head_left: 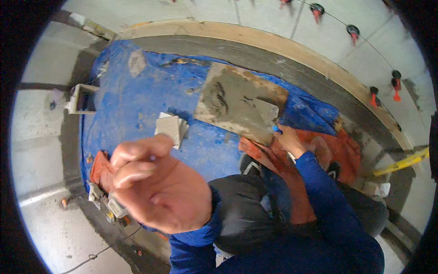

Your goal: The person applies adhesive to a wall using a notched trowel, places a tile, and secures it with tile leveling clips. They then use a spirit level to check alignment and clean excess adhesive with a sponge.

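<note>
Raised close to the camera is my left hand [159,187], palm showing and fingers loosely bent, with nothing in it. My right hand [289,140] grips the blue handle of a trowel [267,112]. The trowel's flat blade rests on a board [211,75] spread with wet grey mortar [232,93]. Beyond my left hand, a small stack of white ribbed tiles [168,129] lies on a blue tarp [130,100].
An orange-red cloth [346,148] lies under and beside my legs. A yellow level [401,163] leans at the right. Black and red tile-levelling clips [353,32] stick out from the tiled wall above a wooden strip [255,34]. A white frame-like object [75,100] stands at the far left.
</note>
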Tool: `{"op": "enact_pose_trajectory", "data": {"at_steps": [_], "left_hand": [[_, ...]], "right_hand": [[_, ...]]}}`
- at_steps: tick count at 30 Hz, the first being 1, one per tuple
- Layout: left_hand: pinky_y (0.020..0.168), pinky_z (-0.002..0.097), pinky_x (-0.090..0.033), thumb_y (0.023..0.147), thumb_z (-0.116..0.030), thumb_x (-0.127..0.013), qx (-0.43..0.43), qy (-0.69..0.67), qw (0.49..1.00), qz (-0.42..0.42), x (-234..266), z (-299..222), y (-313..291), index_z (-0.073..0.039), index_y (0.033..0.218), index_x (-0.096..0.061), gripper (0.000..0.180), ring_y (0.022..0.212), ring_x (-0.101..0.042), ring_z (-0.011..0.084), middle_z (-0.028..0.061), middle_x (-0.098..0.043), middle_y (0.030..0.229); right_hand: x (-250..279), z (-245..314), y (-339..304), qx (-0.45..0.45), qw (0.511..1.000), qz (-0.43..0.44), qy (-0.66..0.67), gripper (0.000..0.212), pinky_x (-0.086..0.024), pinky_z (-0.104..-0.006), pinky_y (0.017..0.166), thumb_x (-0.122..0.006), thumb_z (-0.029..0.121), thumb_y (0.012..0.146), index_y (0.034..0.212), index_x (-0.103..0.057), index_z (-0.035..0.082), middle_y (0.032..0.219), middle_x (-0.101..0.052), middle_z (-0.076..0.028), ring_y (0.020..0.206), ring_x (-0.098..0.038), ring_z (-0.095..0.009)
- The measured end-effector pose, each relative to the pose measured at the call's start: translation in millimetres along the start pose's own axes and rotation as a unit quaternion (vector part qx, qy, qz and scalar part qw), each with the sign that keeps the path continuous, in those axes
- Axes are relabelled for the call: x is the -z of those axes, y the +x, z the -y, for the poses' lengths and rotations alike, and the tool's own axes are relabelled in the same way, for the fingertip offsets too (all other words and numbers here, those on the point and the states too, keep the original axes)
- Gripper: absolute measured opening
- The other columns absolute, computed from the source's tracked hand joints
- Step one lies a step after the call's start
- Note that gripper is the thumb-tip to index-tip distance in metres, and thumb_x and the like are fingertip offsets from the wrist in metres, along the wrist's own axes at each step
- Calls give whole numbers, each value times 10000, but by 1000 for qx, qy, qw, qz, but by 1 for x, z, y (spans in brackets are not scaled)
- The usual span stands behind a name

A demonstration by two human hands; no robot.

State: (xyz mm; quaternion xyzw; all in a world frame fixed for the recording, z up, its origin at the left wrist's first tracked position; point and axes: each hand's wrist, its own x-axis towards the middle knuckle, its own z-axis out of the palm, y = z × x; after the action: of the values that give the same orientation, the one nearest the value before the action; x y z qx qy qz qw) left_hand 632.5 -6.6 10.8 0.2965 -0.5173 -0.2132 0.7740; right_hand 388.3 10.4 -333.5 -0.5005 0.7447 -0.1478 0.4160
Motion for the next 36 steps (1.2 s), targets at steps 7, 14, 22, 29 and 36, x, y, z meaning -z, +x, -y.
{"op": "enact_pose_trajectory", "data": {"at_steps": [7,14,22,29,36], "left_hand": [[847,372,-442,1088,-340,-414,40,-62,997,36,-2,-1,-1,-26,1036,-695,425,1032,-561,225,129,-581,1083],[739,380,-488,1049,-330,-376,6,-3,1000,14,-10,4,-2,-23,1006,-579,370,853,-590,259,149,-515,1085],[815,370,-490,1021,-265,-396,37,82,995,40,-25,9,-6,50,907,-602,393,894,-583,268,162,-515,1054],[788,371,-491,980,-273,-577,119,283,910,280,-30,26,-17,32,853,-675,344,824,-582,282,152,-607,864],[816,463,-577,980,-511,-569,365,442,602,557,-25,87,-60,21,953,-709,550,861,-716,366,196,-699,806]], "right_hand": [[-43,-24,15,66,992,61,88,201,-502,-386,512,-641,177,918,1017,-666,4,799,-650,-133,595,-640,-225],[-44,-2,64,-28,936,163,312,147,-516,-434,509,-641,181,893,930,-658,40,823,-633,-191,587,-642,-272],[-25,33,2,145,973,-106,-142,502,-550,-514,726,-653,211,912,1381,-572,51,1005,-682,-224,843,-676,-407],[18,50,-33,86,989,-30,116,421,-557,-423,668,-636,237,951,1303,-616,6,921,-687,-152,767,-682,-283],[73,102,-90,126,918,20,376,294,-500,-321,544,-594,263,1009,1149,-676,19,878,-661,-46,674,-612,-143]]}}
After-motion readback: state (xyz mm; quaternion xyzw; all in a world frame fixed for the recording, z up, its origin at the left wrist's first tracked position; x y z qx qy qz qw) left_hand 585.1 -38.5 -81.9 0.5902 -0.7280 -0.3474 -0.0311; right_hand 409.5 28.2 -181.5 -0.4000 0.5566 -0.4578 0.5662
